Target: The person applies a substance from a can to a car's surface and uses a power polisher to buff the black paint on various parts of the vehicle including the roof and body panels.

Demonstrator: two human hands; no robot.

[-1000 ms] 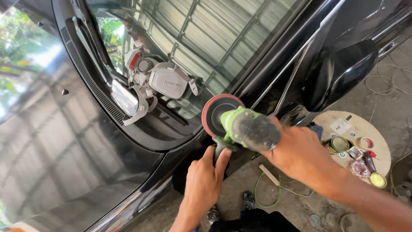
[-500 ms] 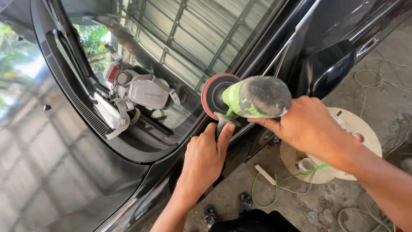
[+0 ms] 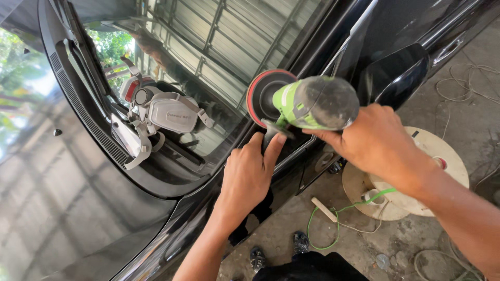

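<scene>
Near the frame's centre, the right hand (image 3: pixel 377 140) wrapped its fingers around a green polisher (image 3: pixel 312 103) (likely heavy, rigid; best gripped by the body), while the left hand (image 3: pixel 249 174) pinched its side handle (image 3: pixel 272 134), fingers together, at the black car (image 3: pixel 78 218).

polisher (image 3: pixel 312 104) blurred, right hand (image 3: pixel 380 143) hiding its handle

Green polisher (image 3: pixel 312 104) against black car (image 3: pixel 78 218)
</scene>
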